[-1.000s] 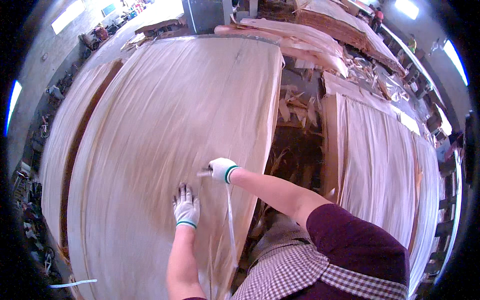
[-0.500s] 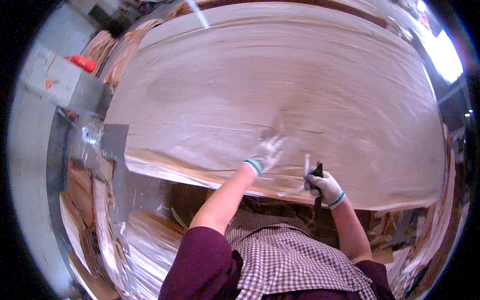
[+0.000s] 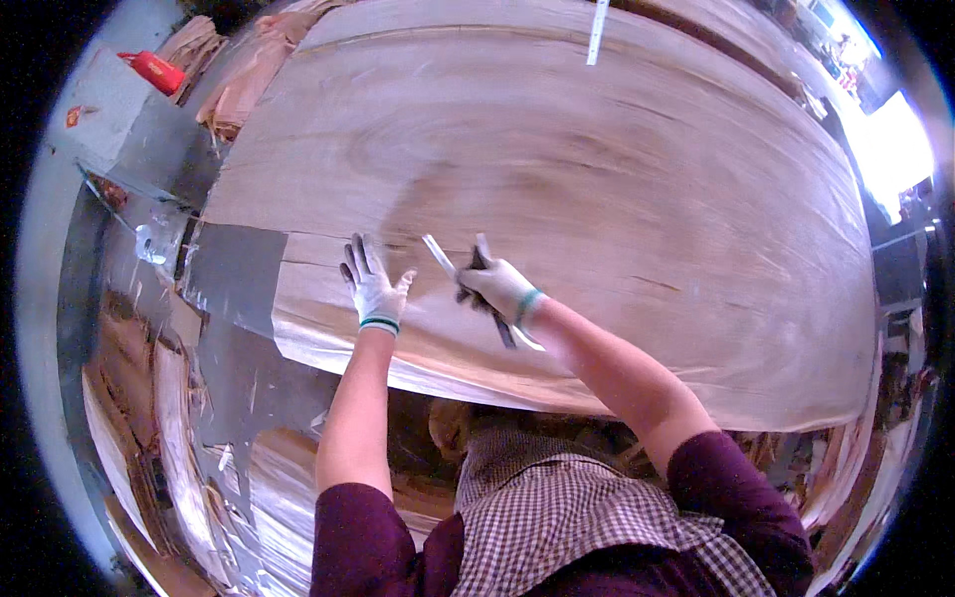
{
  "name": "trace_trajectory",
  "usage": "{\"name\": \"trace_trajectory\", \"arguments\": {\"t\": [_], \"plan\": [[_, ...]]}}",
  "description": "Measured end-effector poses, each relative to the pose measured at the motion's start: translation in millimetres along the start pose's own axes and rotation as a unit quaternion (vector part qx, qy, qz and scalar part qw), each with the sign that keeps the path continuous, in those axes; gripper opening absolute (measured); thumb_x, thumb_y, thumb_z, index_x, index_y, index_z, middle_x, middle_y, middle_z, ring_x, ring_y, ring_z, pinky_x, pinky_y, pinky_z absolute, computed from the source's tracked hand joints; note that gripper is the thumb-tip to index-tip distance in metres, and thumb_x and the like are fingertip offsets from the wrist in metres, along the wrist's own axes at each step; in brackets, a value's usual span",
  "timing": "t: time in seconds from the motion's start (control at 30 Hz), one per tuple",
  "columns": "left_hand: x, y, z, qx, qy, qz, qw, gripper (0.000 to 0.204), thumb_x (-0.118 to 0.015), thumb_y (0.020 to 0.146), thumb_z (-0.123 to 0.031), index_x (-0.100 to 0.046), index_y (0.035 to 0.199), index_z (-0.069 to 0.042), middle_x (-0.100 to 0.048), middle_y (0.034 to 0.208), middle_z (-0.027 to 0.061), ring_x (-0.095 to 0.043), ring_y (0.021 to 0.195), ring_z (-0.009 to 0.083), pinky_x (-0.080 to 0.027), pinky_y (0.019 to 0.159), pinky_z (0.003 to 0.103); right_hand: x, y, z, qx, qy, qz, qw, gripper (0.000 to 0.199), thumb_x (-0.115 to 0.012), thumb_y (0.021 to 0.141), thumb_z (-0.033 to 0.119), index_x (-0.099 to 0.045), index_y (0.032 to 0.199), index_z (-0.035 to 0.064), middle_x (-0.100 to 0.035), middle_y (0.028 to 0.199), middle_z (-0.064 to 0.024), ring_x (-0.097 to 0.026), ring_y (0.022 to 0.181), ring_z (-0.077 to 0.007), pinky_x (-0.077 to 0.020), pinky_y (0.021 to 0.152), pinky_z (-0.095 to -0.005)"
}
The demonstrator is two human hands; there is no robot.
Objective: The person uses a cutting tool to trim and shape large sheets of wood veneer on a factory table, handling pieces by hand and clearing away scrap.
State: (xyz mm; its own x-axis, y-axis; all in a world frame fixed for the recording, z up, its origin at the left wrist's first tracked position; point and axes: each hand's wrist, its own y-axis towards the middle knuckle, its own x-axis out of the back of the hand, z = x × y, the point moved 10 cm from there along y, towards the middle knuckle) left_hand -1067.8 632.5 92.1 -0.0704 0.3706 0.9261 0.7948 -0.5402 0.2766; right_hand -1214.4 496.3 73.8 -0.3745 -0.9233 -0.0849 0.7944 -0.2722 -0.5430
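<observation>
A large pale brown wood veneer sheet (image 3: 617,179) covers the stack in front of me. My left hand (image 3: 376,294), in a white glove with dark fingertips and a green cuff, is open with fingers spread on the sheet's near left part. Just right of it, my right hand (image 3: 502,287), gloved alike, is closed round a slim black tool (image 3: 505,330) with its end sticking out below the palm. A narrow white strip (image 3: 438,255) juts from the same grip toward the left. The tool's exact kind is hidden by the fingers.
A grey patch (image 3: 237,279) borders the sheet's near left corner. Another white strip (image 3: 597,35) hangs over the far edge. Veneer pieces (image 3: 249,85) are heaped at the far left beside a grey box (image 3: 119,124) with a red object (image 3: 154,72). More veneer scraps (image 3: 179,418) lie low left.
My left hand has moved left across the sheet and spread its fingers. My right hand, still gripping the black tool and white strip, has moved left and farther from me. The view has shifted.
</observation>
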Motion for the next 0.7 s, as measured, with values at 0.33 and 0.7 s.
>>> {"name": "trace_trajectory", "arguments": {"t": [0.33,0.7], "plan": [[-64,9,-26,-0.229,-0.058,0.16,0.958,0.054,-0.051,0.088,-0.027,-0.037,0.137,-0.006,-0.032,0.144,0.014,-0.027,0.134,0.031,-0.018,0.111,0.039,-2,53,41,0.073,-0.518,-0.111,0.845,0.023,-0.053,0.082,0.022,-0.068,0.093,0.0077,-0.065,0.094,-0.0184,-0.063,0.088,-0.0351,-0.0504,0.075,-0.0417],[60,-248,-204,-0.585,-0.188,0.152,0.774,0.037,-0.059,0.079,-0.015,-0.056,0.115,-0.008,-0.059,0.11,0.0124,-0.054,0.107,0.027,-0.039,0.095,0.046,138,-352,-202,-0.155,0.098,-0.075,0.98,0.019,-0.06,0.078,0.02,-0.062,0.083,0.0017,-0.058,0.062,-0.0032,-0.052,0.047,-0.0108,-0.0414,0.041,-0.0267]]}}
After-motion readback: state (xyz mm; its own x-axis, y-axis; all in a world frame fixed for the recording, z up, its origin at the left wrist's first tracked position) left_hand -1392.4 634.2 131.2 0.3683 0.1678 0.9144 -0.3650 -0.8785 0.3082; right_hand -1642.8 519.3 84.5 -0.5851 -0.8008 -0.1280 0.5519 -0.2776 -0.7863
